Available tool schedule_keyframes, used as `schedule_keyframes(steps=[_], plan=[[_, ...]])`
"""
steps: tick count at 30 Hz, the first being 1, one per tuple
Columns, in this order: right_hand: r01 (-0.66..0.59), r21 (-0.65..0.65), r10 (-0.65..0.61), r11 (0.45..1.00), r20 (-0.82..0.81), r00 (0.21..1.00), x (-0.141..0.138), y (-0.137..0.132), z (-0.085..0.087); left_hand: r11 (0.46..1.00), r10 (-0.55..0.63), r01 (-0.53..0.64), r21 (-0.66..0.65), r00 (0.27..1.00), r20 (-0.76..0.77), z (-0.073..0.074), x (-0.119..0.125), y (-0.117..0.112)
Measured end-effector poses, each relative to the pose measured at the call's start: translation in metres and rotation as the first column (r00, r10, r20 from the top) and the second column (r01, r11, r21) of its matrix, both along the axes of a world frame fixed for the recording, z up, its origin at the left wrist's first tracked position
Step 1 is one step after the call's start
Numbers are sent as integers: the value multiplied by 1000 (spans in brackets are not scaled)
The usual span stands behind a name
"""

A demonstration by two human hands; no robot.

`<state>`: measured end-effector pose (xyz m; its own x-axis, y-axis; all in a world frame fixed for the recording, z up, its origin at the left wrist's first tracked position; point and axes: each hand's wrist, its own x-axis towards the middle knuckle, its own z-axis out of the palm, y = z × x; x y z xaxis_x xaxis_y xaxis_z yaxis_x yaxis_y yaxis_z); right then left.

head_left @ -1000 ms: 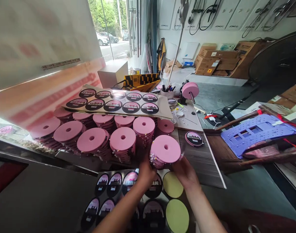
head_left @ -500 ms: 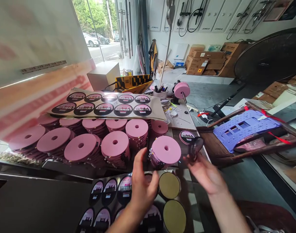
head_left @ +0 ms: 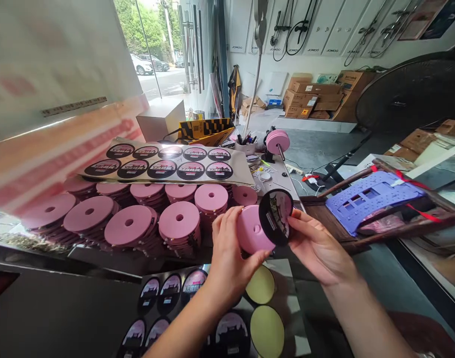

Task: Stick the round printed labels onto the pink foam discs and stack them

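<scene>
My left hand curls round the edge of a pink foam spool, thumb in front and fingers behind. A dimple marks the middle of its face. Between the fingertips and thumb of my right hand is a round black-and-pink sticker, tilted and overlapping the spool's right side. Whether it touches the face, I cannot tell. Below the hands lies a sheet of round stickers, partly hidden by my left forearm; bare yellowish circles show on its right side.
Rows of stacked pink spools stand at the left, with another sticker sheet on top behind them. Further back are a rod with pink spools and a pen cup. A blue plastic seat is at the right.
My left hand has closed round the pink spool at the front. My right hand has brought the sticker leftward over the spool, its printed side now facing me.
</scene>
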<state>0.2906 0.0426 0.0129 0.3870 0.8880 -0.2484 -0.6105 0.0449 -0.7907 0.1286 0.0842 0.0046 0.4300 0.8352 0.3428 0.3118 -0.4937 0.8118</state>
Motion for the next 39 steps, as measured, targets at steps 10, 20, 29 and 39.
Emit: schedule_keyframes(steps=[10, 20, 29, 39], plan=[[-186, -205, 217, 961, 141, 966, -44, -55, -8, 346, 93, 475, -809, 840, 534, -18, -63, -60], [-398, -378, 489, 836, 185, 852, -36, -61, -38, 82, 119, 549, -832, 823, 555, -36, -74, -59], [-420, -382, 525, 823, 228, 820, -37, -58, -44, 65, 68, 567, -821, 819, 570, -44, -78, -57], [-408, -397, 520, 822, 232, 822, -38, -57, -41, 89, 64, 568, -818, 817, 573, -44, -76, -57]])
